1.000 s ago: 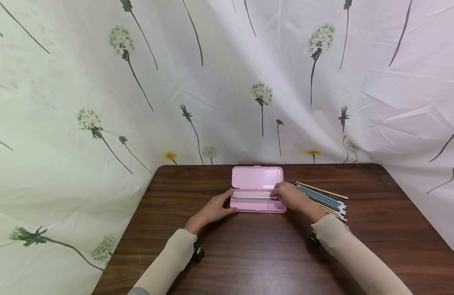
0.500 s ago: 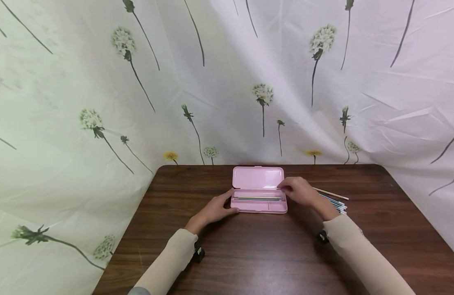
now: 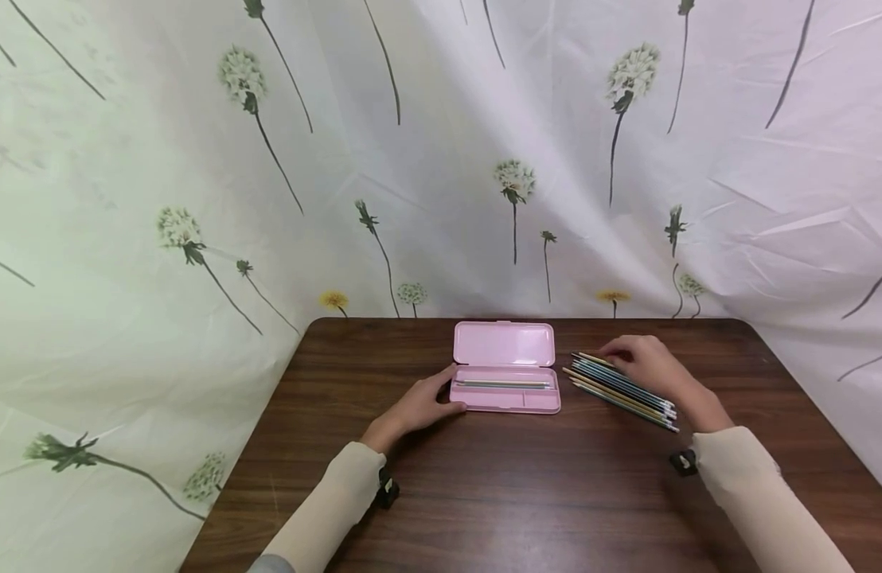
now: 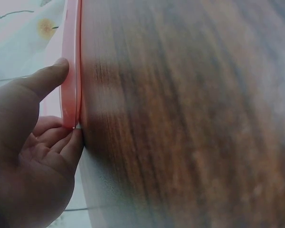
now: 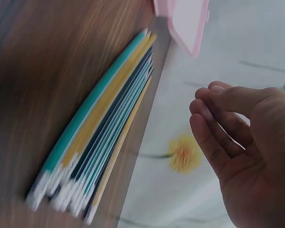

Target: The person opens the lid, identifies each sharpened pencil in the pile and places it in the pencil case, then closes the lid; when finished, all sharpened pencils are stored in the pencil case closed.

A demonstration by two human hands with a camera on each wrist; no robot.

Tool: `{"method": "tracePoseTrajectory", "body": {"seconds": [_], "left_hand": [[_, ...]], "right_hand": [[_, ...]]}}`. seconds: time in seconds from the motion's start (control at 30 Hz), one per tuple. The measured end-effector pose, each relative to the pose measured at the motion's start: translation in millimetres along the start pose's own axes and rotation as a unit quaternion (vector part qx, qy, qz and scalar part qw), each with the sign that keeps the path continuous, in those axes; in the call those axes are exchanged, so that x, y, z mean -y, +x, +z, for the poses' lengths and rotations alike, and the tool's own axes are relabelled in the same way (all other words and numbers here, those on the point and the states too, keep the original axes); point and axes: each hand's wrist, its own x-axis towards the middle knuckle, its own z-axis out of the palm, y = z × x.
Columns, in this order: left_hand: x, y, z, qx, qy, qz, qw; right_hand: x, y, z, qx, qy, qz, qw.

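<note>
A pink pencil case (image 3: 505, 398) lies with its lid raised at the back of the table, a few pencils (image 3: 501, 384) in its long compartment. My left hand (image 3: 415, 404) grips the case's left end, thumb at the front side and fingers at the back; the left wrist view shows this hand (image 4: 38, 142) on the pink edge (image 4: 71, 95). To the right of the case lies a pile of pencils (image 3: 620, 390), green, yellow and dark. Over its back edge is my right hand (image 3: 652, 366). In the right wrist view this hand (image 5: 247, 142) is empty, fingers bent loosely, beside the pencils (image 5: 104, 118).
The brown wooden table (image 3: 484, 493) ends just behind the case. Beyond it hangs a white cloth (image 3: 441, 159) printed with dandelions.
My right hand has left the case and moved right to the pencil pile. More colours of pencil show in the case than a second ago. My left hand keeps its place.
</note>
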Motion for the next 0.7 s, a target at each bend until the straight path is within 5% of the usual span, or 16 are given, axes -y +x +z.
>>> {"method": "tracePoseTrajectory", "body": {"seconds": [0.3,0.7], "left_hand": [[-1.1,-0.6,-0.3,-0.002,-0.004,0.000,1.0000],[11.7,5.4,4.9,-0.006,-0.003,0.010,0.9999]], "right_hand": [[-23.9,-28.0,-16.2,0.030,-0.007,0.052,0.9982],[-52.2,-54.5,-3.7,0.065,-0.023,0.073,0.9949]]}}
